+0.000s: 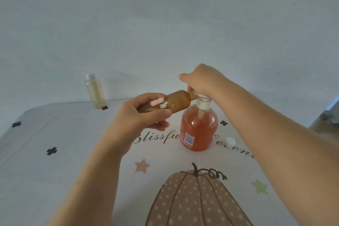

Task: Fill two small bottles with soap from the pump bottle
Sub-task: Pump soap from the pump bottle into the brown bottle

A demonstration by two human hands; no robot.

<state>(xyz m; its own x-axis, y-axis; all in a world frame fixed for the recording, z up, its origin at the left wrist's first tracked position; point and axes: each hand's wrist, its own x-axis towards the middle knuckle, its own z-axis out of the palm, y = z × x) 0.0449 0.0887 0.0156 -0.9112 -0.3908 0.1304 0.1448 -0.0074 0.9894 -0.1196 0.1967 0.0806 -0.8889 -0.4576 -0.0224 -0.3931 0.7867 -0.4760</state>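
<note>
Nearest, the left hand (141, 113) holds a small brown bottle (170, 103), its fingers (161, 124) wrapped round the lower body. That bottle lies almost flat, long axis running from its base at about 8 o'clock to its open neck at 2 o'clock, and the neck meets the pump spout there. So the coming press turns on keeping the neck at the spout; a slip would likely put soap on the surface (73, 152). Below the spout stands the pump bottle (199, 126), upright and mostly full of orange soap. At its 3 o'clock lies a loose white cap (230, 141). The right hand (201, 79) sits on the pump head, fingers curled down over it. Far off at 10 o'clock, a second small bottle (95, 91) stands capped, holding pale liquid.
</note>
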